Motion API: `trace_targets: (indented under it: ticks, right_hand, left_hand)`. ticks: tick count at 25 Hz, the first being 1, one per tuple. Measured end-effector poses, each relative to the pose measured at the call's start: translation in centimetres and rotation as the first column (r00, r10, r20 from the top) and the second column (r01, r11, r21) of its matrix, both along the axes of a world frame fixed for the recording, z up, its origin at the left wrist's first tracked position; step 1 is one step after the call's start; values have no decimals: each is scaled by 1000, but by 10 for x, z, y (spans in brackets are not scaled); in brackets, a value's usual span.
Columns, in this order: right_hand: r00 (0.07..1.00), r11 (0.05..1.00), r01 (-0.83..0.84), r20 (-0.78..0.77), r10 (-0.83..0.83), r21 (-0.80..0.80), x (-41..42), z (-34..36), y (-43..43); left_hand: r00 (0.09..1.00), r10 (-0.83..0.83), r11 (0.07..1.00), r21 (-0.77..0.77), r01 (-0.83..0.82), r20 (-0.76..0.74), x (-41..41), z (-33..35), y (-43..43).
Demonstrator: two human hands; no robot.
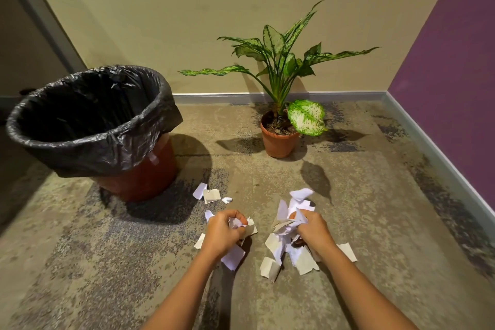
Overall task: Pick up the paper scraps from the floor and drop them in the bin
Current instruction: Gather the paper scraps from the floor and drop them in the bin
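Head view, looking down: low over the floor (375, 222), fingers of the left hand (223, 233) are curled round a small wad of paper scraps (304, 260), those of the right hand (313, 230) round a larger bunch. More scraps are scattered beneath and just beyond. A black-lined bin (139, 177) is seen toward the floor's far left edge, and a potted plant (278, 142) near the far wall (214, 8).

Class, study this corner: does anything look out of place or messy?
Yes. Torn paper scraps lie scattered on the carpet near the bin, not inside it. The left hand and right hand each grip some.
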State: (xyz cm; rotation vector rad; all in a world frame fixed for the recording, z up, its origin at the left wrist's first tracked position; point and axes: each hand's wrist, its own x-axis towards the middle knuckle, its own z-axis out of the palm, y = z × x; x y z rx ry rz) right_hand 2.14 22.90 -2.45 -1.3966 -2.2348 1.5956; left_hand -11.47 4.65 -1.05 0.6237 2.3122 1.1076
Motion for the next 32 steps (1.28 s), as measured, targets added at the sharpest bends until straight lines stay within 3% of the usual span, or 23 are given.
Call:
trace_targets:
  ticks: [8,12,17,20,23,25,28,32]
  right_hand:
    - [960,981,96,-243,-136,-170,-26,59,-6]
    - [923,987,-3,-380,-60,-164,-71,123,-20]
    - [839,981,-126,-543,25,-150,-152,204,-54]
    - [804,978,-204,-577,143,-41,-208,245,-84]
    - [752,962,-253,-606,261,101,-255,276,-121]
    - [756,935,-274,-551,353,224,-281,287,-145]
    - [787,859,-335,-386,481,387,-304,290,-169]
    - [727,728,-491,-236,645,479,-313,278,-184]
  left_hand:
    - [986,161,962,230,-146,-47,-22,76,-5]
    - [953,259,906,382,-184,-155,-46,138,-8]
    - [827,366,844,527,-103,-426,-93,214,-31]
    - [712,470,817,562,-127,-522,-128,244,-58]
    - [648,556,800,548,-246,-521,-166,258,-93]
    - [645,553,827,446,-343,-528,-189,260,-116]
    - [699,500,866,297,-402,-512,-209,254,-142]
    - [737,422,904,185,-385,-528,-216,243,-156]
